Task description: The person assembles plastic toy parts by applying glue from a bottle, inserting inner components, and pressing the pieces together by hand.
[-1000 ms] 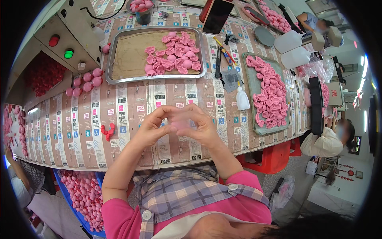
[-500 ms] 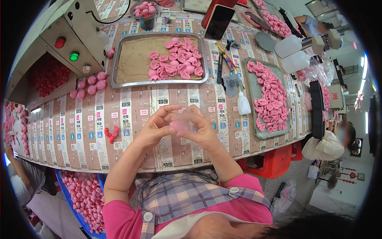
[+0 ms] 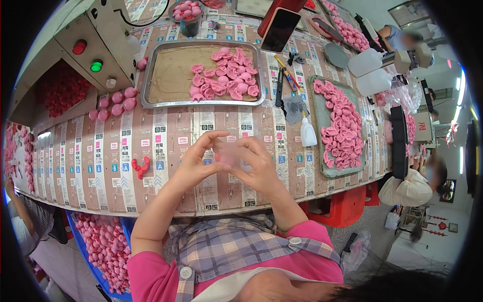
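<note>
Roughly midway between tray [image 3: 204,103] and table edge [image 3: 216,209], fingers [image 3: 209,137] around pink piece [image 3: 229,157]

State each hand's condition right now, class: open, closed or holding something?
Left hand: curled, holding a blurred pink piece.
Right hand: curled, holding the same piece from the other side.

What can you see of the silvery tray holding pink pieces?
The tray is rectangular and apparently metal, with rounded corners and a raised rim. A brown, papery lining covers its floor; pink pieces, curled or rounded, lie toward its right side. It sits flat on the patterned tabletop, beyond the left hand and right hand, neither touching it.
</note>
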`<state>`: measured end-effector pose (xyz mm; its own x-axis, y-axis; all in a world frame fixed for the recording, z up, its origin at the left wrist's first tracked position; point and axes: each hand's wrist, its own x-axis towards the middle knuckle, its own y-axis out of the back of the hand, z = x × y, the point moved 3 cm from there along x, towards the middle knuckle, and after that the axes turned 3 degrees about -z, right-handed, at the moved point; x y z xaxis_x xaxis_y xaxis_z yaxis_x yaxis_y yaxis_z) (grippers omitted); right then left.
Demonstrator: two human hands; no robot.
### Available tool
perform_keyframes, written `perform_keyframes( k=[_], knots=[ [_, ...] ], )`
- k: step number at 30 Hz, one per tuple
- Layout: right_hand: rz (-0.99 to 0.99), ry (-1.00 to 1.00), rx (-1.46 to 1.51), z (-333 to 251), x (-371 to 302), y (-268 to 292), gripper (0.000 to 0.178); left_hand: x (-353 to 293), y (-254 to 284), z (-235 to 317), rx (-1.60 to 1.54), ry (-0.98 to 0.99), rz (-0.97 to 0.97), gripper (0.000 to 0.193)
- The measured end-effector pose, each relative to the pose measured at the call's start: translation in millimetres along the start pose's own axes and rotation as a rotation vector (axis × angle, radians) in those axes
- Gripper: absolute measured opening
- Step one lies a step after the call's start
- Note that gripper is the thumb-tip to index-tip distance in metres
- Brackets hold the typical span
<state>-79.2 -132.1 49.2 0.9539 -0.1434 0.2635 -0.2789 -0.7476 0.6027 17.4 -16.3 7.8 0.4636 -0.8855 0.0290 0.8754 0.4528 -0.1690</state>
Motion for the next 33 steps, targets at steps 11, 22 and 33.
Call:
perform_keyframes(
  k=[11,22,33],
  knots=[
    [0.168,0.097,0.085,-2.0,-2.5,-3.7,0.032,-1.9,-3.9,-2.0,-0.144,0.034,-0.047,0.041],
    [0.118,0.155,0.118,1.5,-5.9,-7.6,0.031,-3.4,-3.3,0.9,-0.174,0.064,-0.084,0.046],
    [0.148,0.175,0.120,-4.0,-5.5,-9.5,0.033,-4.3,-2.5,2.2,-0.154,0.049,-0.080,0.053]
  ],
)
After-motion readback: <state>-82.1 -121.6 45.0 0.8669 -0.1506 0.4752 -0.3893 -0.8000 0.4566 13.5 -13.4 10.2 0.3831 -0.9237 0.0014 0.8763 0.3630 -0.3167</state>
